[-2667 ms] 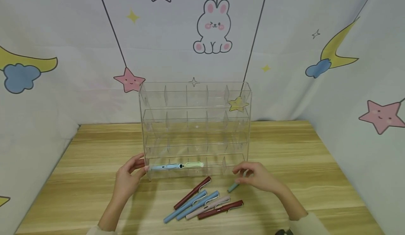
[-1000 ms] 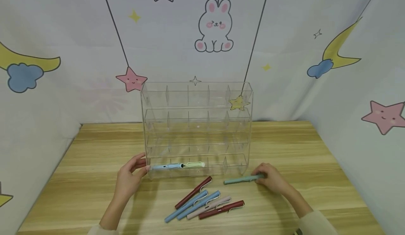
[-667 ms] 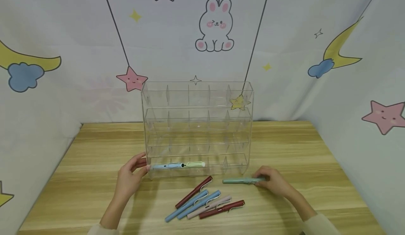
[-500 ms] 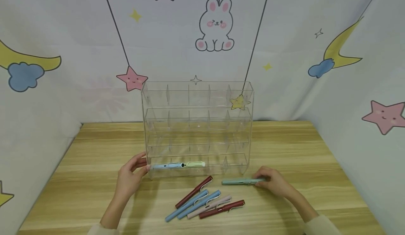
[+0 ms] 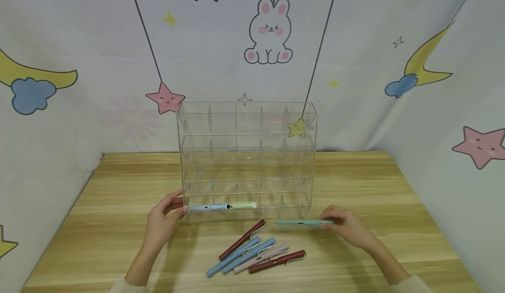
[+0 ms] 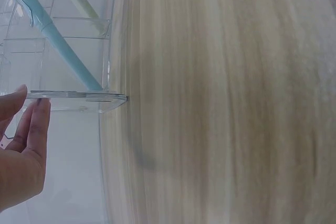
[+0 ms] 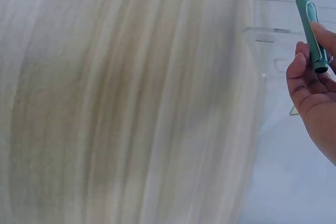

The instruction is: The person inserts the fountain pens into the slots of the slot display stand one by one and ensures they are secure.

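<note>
A clear acrylic pen rack [image 5: 247,142] with divided tiers stands upright on the table. My left hand [image 5: 161,220] pinches its left side panel [image 6: 73,96], thumb on one face and fingers on the other. To the right of the rack's lower corner, my right hand [image 5: 350,228] holds a green pen [image 5: 297,223] by its clip end. The pen lies nearly level, its other end pointing left; the right wrist view shows thumb and fingers around its cap [image 7: 311,35]. In the bottom tier, a light blue pen [image 5: 209,207] and a pale green pen [image 5: 243,205] lie end to end.
In front of the rack lie two dark red pens, one nearer the rack [image 5: 241,240] and one nearest me [image 5: 277,261]. Between them are two blue pens [image 5: 232,256] and a pale pink pen [image 5: 261,258]. A printed white curtain [image 5: 213,65] hangs behind the table.
The right hand has moved right from the rack's lower corner, and the green pen has turned from slanted to nearly level. Lately it has risen slightly. The left hand stays on the rack.
</note>
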Motion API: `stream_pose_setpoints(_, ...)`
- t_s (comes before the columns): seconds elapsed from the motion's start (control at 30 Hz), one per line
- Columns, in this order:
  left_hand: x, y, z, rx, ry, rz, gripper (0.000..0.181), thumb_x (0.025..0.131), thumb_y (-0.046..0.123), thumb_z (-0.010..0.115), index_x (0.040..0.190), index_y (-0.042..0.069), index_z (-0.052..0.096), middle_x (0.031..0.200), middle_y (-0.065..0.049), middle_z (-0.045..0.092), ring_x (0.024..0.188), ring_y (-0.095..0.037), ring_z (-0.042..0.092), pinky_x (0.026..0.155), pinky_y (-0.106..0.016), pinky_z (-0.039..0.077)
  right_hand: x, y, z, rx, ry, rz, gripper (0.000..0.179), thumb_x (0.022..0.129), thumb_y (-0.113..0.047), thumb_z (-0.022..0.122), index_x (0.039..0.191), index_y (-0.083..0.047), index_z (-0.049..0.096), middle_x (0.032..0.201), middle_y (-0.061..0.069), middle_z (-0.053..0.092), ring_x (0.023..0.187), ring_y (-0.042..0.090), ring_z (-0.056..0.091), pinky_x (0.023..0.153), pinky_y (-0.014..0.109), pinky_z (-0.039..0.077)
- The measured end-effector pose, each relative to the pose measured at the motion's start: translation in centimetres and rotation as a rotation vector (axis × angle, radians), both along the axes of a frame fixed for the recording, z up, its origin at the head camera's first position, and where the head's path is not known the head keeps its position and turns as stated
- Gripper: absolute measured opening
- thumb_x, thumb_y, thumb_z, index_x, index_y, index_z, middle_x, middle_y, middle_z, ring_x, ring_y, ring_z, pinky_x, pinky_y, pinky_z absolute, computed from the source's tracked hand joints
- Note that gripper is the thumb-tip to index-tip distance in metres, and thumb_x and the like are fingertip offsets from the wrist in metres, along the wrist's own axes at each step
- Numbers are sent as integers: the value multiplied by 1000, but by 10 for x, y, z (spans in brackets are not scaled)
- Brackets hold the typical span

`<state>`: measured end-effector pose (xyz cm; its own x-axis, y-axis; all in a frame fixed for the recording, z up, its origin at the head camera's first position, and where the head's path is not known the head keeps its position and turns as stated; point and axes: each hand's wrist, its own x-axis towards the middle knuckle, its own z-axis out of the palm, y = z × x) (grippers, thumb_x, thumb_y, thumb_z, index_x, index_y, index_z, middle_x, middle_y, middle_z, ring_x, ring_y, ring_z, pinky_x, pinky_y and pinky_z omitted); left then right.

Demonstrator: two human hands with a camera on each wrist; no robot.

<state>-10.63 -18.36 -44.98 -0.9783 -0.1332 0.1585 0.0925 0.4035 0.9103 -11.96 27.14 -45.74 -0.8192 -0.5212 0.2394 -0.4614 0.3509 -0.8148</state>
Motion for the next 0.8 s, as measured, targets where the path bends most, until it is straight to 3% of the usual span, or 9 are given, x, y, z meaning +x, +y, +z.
stream_pose_setpoints(0.17,0,0,-1,-6,1,10,43,81,-6,64,122,-2,54,104,-19,61,89,-7,57,69,-15,52,4,-5,12,-15,-34,-15,14,83,-1,64,96,-5,66,92,7,60,80,9,55,67,23,52)
stream_pose_setpoints(0.4,0,0,-1,-3,4,7,42,82,-5,64,123,-1,54,105,-19,61,89,-5,57,70,-15,51,6,-19,27,-11,41,-54,13,82,-2,65,94,-7,67,88,4,61,73,9,52,59,21,48)
stream_pose_setpoints(0.53,0,0,-2,-6,14,5,42,82,-4,64,122,-2,54,104,-20,61,88,-2,56,69,-14,51,5,-30,30,11,60,-102,13,80,-2,68,93,-5,68,87,4,62,71,8,51,58,20,48)
stream_pose_setpoints(0.8,-1,0,-2,-11,26,7,41,82,-5,64,122,-2,54,103,-20,61,85,5,54,69,-14,51,0,-50,33,21,81,-110,13,79,-3,69,92,-4,68,87,3,61,71,6,52,58,20,50)
